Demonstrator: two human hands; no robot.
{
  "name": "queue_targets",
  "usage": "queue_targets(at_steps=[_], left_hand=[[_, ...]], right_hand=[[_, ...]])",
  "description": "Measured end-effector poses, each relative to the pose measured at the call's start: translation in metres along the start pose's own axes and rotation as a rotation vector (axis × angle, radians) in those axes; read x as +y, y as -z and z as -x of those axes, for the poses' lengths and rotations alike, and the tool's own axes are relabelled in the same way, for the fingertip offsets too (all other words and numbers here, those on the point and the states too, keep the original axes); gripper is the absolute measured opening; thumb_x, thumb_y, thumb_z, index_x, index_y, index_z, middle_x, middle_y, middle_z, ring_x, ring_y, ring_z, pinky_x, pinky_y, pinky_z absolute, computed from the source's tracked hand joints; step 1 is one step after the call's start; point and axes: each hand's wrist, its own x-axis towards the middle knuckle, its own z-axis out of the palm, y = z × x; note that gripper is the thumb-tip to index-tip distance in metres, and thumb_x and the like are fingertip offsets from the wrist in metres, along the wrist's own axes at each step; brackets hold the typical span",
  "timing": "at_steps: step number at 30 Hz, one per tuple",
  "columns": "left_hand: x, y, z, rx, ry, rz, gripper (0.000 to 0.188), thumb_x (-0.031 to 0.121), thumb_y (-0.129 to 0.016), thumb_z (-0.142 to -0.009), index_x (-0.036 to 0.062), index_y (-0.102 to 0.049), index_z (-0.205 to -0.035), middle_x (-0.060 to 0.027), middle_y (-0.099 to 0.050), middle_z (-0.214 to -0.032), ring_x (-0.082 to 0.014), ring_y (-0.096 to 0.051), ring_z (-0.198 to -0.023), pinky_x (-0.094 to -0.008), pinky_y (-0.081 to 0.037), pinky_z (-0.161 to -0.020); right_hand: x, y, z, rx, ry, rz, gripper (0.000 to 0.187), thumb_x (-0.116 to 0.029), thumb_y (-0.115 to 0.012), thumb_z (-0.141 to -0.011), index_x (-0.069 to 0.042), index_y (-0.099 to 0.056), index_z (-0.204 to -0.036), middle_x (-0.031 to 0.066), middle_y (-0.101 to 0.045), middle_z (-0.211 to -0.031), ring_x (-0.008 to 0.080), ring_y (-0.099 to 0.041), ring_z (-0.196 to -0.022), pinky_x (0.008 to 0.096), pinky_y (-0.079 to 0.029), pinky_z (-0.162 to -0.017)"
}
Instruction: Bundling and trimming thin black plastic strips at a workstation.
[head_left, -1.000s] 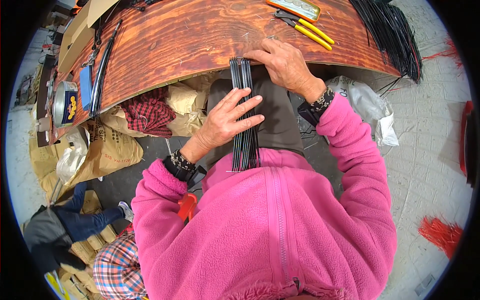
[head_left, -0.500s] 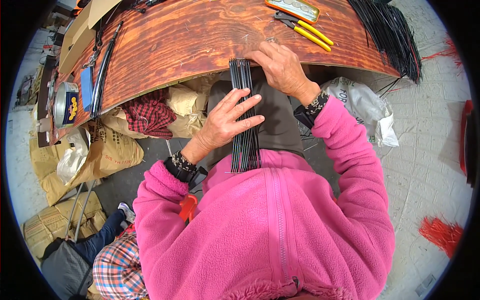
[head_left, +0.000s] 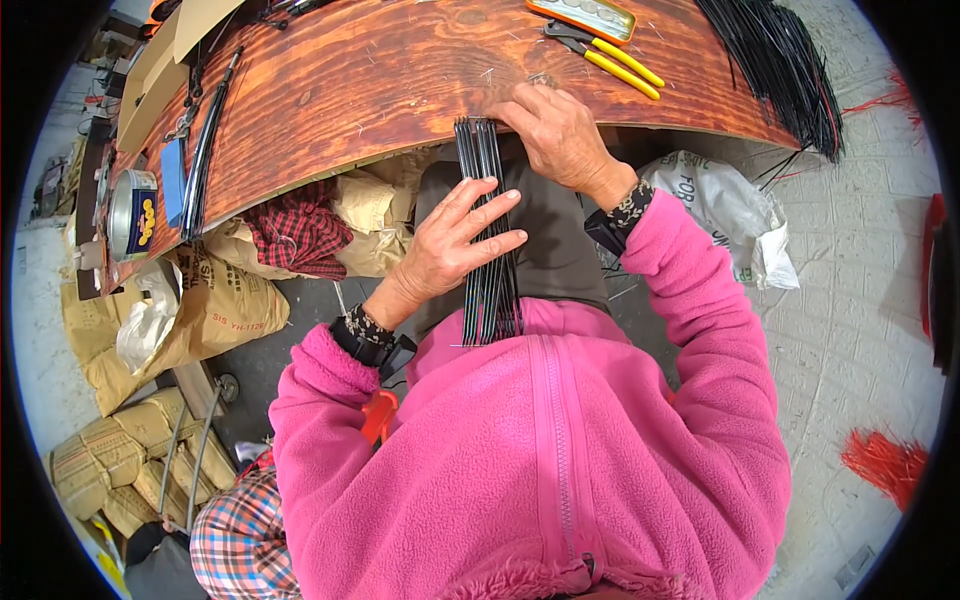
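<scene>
A flat bundle of thin black rods [head_left: 485,152] runs from the table edge down across my lap to my pink jacket. My left hand [head_left: 462,232] lies over its middle with fingers stretched and spread, touching the rods; the thumb is hidden. At the top ends of the rods, against the table edge, my right hand [head_left: 555,130] has its fingers curled and pressed together. What those fingertips hold, if anything, is too small to make out. Short thin wires lie scattered on the wooden table [head_left: 400,75] near the right hand.
Yellow-handled pliers [head_left: 615,68] and an open tin [head_left: 585,15] of small pieces lie at the back right. More black rods [head_left: 785,80] hang over the table's right end. A can [head_left: 132,215] stands at the left. A person in a plaid top [head_left: 240,540] is at lower left, near stacked bundles [head_left: 130,450].
My hands stay almost in place; the right fingers shift slightly at the rod ends. At lower left the other person's leg and shoe have moved out of sight, showing a wheel.
</scene>
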Motion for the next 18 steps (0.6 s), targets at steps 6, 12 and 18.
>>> queue_targets(at_steps=[6, 12, 18], left_hand=[[-0.0007, -0.0015, -0.0011, 0.0, -0.009, -0.006, 0.034, 0.016, -0.059, -0.079, 0.016, -0.073, -0.11, -0.01, -0.056, -0.138, -0.0366, -0.053, -0.126, -0.0513, -0.045, -0.107], [0.0006, -0.0009, -0.0022, 0.007, -0.005, -0.01, 0.034, 0.016, -0.059, -0.079, 0.016, -0.073, -0.11, -0.0111, -0.056, -0.137, -0.0366, -0.053, -0.125, -0.0513, -0.046, -0.106], [0.001, -0.0007, -0.0022, -0.003, 0.0, -0.027, 0.035, 0.016, -0.058, -0.079, 0.0167, -0.073, -0.11, -0.0116, -0.056, -0.137, -0.0366, -0.053, -0.124, -0.0511, -0.046, -0.105]], right_hand=[[0.0015, 0.0006, 0.0031, -0.016, -0.028, -0.025, 0.032, -0.002, -0.059, -0.08, -0.011, -0.064, -0.11, 0.0076, -0.058, -0.097, 0.03, -0.061, -0.089, 0.0395, -0.051, -0.073], [0.0042, -0.0022, 0.0052, 0.003, -0.035, -0.037, 0.033, -0.002, -0.059, -0.08, -0.012, -0.065, -0.111, 0.0079, -0.058, -0.096, 0.0303, -0.061, -0.09, 0.0396, -0.051, -0.074], [0.0021, -0.0008, 0.0044, 0.002, -0.044, -0.04, 0.032, -0.002, -0.058, -0.08, -0.012, -0.065, -0.11, 0.0081, -0.058, -0.096, 0.0307, -0.061, -0.09, 0.0396, -0.051, -0.074]])
